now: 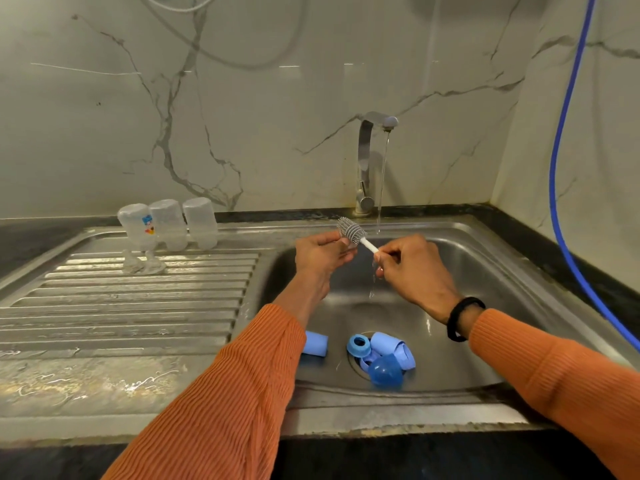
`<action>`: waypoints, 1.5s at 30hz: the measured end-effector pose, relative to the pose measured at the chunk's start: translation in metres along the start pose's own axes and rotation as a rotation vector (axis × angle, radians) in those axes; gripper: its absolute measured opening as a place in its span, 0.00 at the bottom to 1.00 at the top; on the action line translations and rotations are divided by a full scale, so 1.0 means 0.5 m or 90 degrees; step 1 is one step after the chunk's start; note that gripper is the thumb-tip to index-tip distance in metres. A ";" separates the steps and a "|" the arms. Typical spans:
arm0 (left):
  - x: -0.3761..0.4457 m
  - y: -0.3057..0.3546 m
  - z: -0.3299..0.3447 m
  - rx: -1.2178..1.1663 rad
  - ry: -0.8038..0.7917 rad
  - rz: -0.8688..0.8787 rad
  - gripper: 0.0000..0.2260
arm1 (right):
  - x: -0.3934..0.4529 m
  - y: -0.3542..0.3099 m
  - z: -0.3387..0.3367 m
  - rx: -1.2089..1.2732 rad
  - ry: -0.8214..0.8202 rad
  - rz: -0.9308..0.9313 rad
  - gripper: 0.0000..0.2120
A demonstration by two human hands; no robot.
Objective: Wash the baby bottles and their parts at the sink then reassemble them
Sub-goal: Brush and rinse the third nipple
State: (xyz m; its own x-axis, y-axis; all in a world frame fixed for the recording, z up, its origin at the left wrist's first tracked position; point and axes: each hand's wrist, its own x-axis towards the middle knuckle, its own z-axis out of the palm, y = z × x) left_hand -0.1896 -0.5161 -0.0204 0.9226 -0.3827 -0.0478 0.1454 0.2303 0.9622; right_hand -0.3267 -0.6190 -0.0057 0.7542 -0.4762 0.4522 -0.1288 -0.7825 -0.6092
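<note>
My right hand (412,268) grips the white handle of a grey bottle brush (351,231) over the sink basin (467,271). My left hand (320,254) pinches a small clear part against the bristles; the part is too small to identify. Three clear bottles (168,225) stand upside down at the back of the draining board, with two clear teats (143,263) in front of them. Blue parts lie in the basin: a cap (314,344), a ring (359,345), a cylinder (393,348) and a dome cover (385,370) around the drain.
The tap (367,161) runs a thin stream of water just right of the brush. A ribbed steel draining board (121,299) lies to the left. A blue hose (564,168) hangs down the right wall over the dark counter.
</note>
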 end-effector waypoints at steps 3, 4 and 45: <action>-0.006 -0.004 0.001 0.032 -0.011 0.011 0.11 | 0.005 0.006 0.001 -0.018 -0.001 0.007 0.07; -0.008 -0.005 0.000 0.048 -0.009 0.020 0.10 | 0.005 0.007 0.001 -0.023 -0.003 0.007 0.07; -0.039 -0.026 0.021 0.540 0.028 0.248 0.19 | 0.072 0.221 -0.220 -0.405 0.069 0.241 0.14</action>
State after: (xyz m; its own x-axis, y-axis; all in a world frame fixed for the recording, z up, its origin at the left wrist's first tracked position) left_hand -0.2134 -0.5209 -0.0291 0.8666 -0.3781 0.3257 -0.4704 -0.4009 0.7861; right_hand -0.3848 -0.7668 0.0147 0.5209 -0.7702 0.3681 -0.7396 -0.6225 -0.2559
